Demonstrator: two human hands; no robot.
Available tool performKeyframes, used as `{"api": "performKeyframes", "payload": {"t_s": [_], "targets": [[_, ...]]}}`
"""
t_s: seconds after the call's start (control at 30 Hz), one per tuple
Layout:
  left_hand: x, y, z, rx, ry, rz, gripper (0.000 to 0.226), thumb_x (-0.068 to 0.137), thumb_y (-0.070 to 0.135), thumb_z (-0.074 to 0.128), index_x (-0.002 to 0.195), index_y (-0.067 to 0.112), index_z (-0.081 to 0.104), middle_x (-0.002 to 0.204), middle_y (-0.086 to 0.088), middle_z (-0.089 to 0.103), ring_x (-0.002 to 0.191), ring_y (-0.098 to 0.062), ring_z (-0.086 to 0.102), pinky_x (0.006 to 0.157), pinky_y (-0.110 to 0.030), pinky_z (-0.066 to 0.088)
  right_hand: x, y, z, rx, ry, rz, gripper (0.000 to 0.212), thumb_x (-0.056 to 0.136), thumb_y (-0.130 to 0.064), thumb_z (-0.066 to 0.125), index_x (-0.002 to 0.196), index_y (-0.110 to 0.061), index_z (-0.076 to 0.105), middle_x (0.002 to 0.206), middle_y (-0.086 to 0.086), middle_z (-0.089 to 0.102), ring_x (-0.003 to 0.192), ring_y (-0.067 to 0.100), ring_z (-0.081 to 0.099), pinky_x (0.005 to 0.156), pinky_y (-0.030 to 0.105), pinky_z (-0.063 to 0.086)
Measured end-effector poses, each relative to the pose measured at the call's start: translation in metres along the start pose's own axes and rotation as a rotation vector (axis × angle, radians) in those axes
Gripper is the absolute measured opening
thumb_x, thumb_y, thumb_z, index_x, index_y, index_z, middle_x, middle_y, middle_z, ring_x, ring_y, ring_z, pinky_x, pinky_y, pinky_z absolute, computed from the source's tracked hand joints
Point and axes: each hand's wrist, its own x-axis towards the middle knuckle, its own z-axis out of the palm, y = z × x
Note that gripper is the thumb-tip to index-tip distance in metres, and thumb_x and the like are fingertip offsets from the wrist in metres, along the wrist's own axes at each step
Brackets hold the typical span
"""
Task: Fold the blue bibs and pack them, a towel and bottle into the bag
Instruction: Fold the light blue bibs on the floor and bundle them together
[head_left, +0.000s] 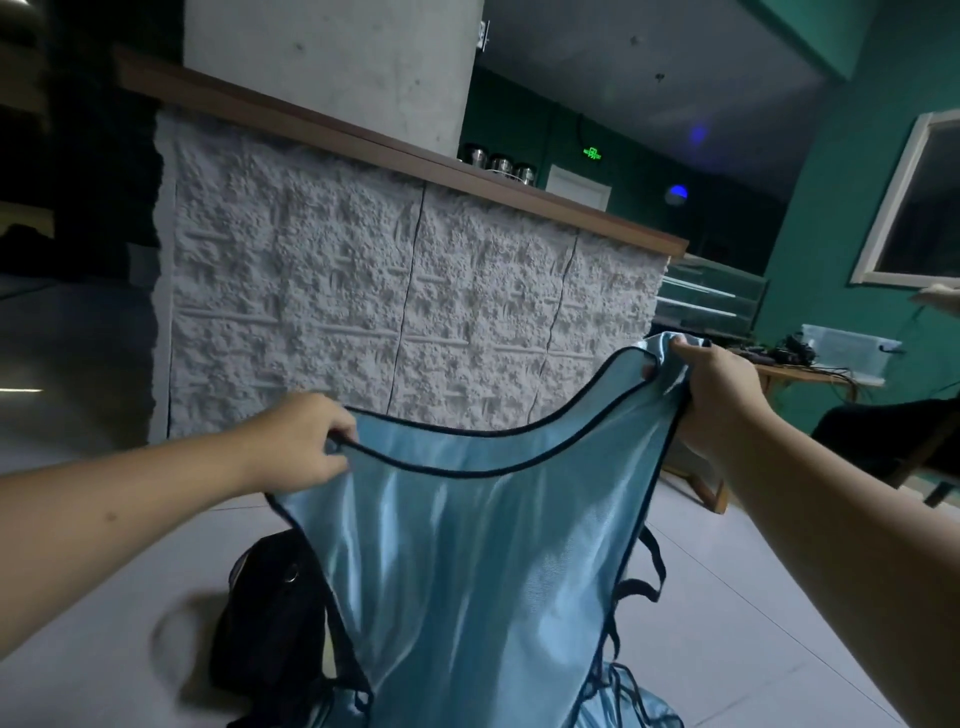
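Note:
A light blue bib (467, 561) with dark trim hangs spread in front of me, held up by its two shoulder straps. My left hand (301, 441) pinches the left strap at the neckline. My right hand (711, 384) grips the right strap, higher up. Behind the bib's lower left, a black bag (270, 623) lies on the white floor. More blue fabric (634, 706) is heaped on the floor at the bottom right. The towel and the bottle are not in view.
A white textured counter (405, 312) with a wooden top stands straight ahead. At the right, a wooden table (800, 374) carries a clear box and cables, with a dark chair (893, 441) beside it. White tiled floor lies all around.

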Motion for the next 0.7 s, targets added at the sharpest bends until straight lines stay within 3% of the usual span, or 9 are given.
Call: {"api": "performKeyframes", "payload": {"t_s": [0.07,0.13,0.23,0.3,0.43,0.5,0.57,0.6,0.7], "targets": [[0.007,0.010,-0.011,-0.024,0.139,0.049,0.030,0.079,0.001,0.074,0.076,0.030,0.072,0.084,0.008,0.066,0.078,-0.003,0.060,0.072,-0.021,0.045,0.001,0.004,-0.005,-0.128,0.070,-0.028,0.017,0.094,-0.017,0.072,0.080,-0.008,0.067,0.075,0.015,0.066,0.076,0.034,0.065,0.089,0.063,0.056],[0.014,0.019,-0.021,-0.072,0.240,0.082,0.037,0.077,-0.012,0.066,0.075,0.023,0.078,0.084,0.006,0.064,0.074,0.001,0.055,0.070,-0.012,0.040,0.000,0.006,-0.010,-0.168,0.107,-0.031,0.017,0.092,-0.018,0.075,0.079,-0.010,0.070,0.072,0.012,0.067,0.079,0.033,0.064,0.089,0.061,0.058],[0.019,0.033,-0.037,-0.076,0.409,0.126,0.036,0.079,-0.015,0.062,0.091,0.012,0.082,0.091,-0.002,0.067,0.078,-0.016,0.060,0.083,-0.030,0.052,0.004,0.005,-0.019,-0.164,0.152,-0.017,0.012,0.091,-0.020,0.077,0.095,-0.009,0.074,0.093,0.014,0.074,0.081,0.031,0.070,0.083,0.050,0.062],[0.020,0.042,-0.049,-0.043,0.527,0.148,0.038,0.078,-0.013,0.062,0.103,0.010,0.080,0.097,-0.007,0.071,0.088,-0.025,0.064,0.087,-0.037,0.053,0.010,0.002,-0.025,-0.177,0.203,-0.025,0.016,0.090,-0.026,0.078,0.093,-0.010,0.073,0.100,0.013,0.073,0.086,0.030,0.071,0.085,0.048,0.062],[0.025,0.052,-0.067,0.026,0.662,0.109,0.020,0.075,0.008,0.074,0.091,0.017,0.083,0.079,-0.003,0.070,0.093,-0.030,0.059,0.080,-0.040,0.053,0.017,-0.010,-0.033,-0.060,0.185,0.016,0.018,0.094,-0.028,0.073,0.092,-0.011,0.069,0.105,0.012,0.070,0.087,0.027,0.068,0.082,0.038,0.059],[0.029,0.054,-0.072,0.022,0.642,0.042,0.005,0.076,0.019,0.082,0.076,0.014,0.081,0.073,-0.005,0.064,0.093,-0.032,0.054,0.083,-0.038,0.046,0.021,-0.013,-0.038,0.106,0.066,0.048,0.024,0.097,-0.026,0.067,0.108,-0.005,0.068,0.118,0.015,0.071,0.102,0.032,0.072,0.089,0.042,0.060],[0.033,0.055,-0.071,-0.109,0.514,-0.117,0.028,0.079,0.022,0.084,0.060,0.007,0.070,0.068,-0.013,0.059,0.078,-0.030,0.052,0.073,-0.032,0.040,0.022,-0.014,-0.043,0.197,-0.065,0.058,0.034,0.098,-0.027,0.062,0.123,-0.004,0.065,0.124,0.016,0.071,0.112,0.034,0.070,0.098,0.047,0.056],[0.032,0.058,-0.071,-0.301,0.439,-0.203,0.034,0.083,0.024,0.082,0.059,0.006,0.064,0.066,-0.014,0.055,0.068,-0.027,0.049,0.065,-0.029,0.039,0.022,-0.015,-0.044,0.212,-0.139,0.042,0.033,0.100,-0.025,0.059,0.126,-0.006,0.063,0.122,0.015,0.071,0.113,0.032,0.069,0.101,0.046,0.054],[0.028,0.062,-0.071,-1.006,0.135,-0.495,0.025,0.097,0.026,0.065,0.102,0.003,0.072,0.085,-0.019,0.065,0.066,-0.028,0.059,0.050,-0.031,0.054,0.022,-0.017,-0.043,0.172,-0.284,-0.025,0.030,0.098,-0.006,0.056,0.126,-0.014,0.062,0.116,0.012,0.069,0.105,0.030,0.068,0.097,0.045,0.056]]}}
